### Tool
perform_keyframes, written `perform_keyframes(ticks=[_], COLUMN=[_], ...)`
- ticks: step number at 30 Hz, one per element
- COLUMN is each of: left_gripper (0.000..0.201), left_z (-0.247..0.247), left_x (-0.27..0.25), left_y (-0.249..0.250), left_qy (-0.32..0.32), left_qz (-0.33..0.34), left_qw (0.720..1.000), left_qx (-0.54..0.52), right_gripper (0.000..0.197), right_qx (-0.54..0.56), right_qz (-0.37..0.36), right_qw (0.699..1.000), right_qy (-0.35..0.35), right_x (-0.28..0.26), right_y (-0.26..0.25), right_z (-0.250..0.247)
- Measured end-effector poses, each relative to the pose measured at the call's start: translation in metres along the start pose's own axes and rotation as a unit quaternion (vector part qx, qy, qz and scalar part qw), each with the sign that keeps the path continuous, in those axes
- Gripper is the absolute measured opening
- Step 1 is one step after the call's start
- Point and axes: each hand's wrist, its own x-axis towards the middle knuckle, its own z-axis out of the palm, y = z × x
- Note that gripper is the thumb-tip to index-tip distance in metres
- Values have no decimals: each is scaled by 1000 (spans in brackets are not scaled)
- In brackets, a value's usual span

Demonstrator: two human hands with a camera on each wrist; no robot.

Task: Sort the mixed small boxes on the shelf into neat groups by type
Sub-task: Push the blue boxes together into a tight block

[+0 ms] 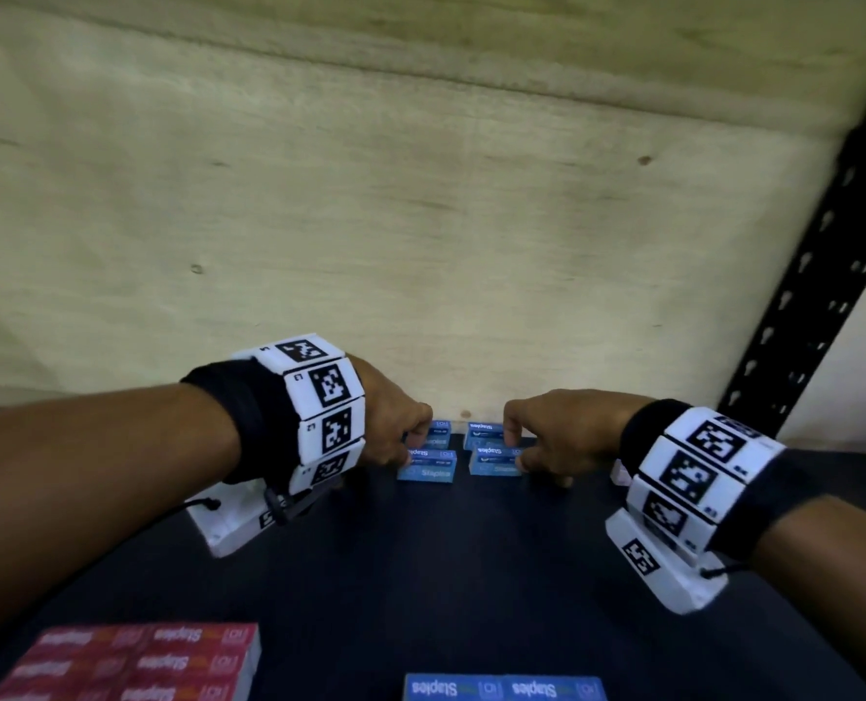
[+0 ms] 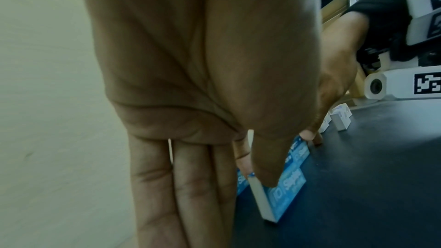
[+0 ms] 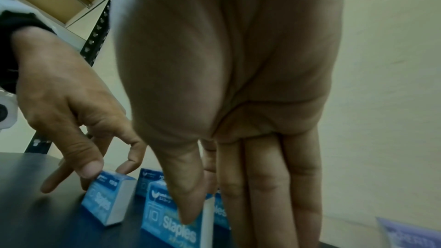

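Several blue staples boxes stand in a two-by-two block at the back of the dark shelf (image 1: 446, 574). My left hand (image 1: 413, 445) pinches the front-left blue box (image 1: 427, 465) between thumb and index finger; the left wrist view shows the thumb (image 2: 264, 167) on that box (image 2: 286, 195). My right hand (image 1: 514, 450) pinches the front-right blue box (image 1: 494, 462). In the right wrist view its thumb (image 3: 183, 195) lies on the box's face (image 3: 171, 227), and the left hand (image 3: 107, 172) holds its box (image 3: 102, 205). The rear boxes (image 1: 484, 432) are partly hidden.
Red staples boxes (image 1: 132, 660) are grouped at the front left. Two more blue staples boxes (image 1: 502, 688) lie at the front centre. Small white boxes (image 2: 341, 118) sit to the right. A plywood back wall (image 1: 421, 220) and a black upright (image 1: 825, 275) bound the shelf.
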Motion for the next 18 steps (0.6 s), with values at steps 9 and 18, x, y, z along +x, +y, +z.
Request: perform_keyframes(ticks=[9, 18], left_gripper=[23, 29], left_z=[8, 10], left_x=[-18, -59], left_y=[1, 27], left_qy=[-21, -76], left_qz=[8, 71], left_qw=[1000, 994], left_qx=[-19, -24], right_gripper=[23, 20], right_qx=[36, 142], right_qz=[-27, -84], right_qw=[999, 981], right_qy=[-17, -100], right_x=[-26, -65], right_y=[6, 5], right_z=[4, 15])
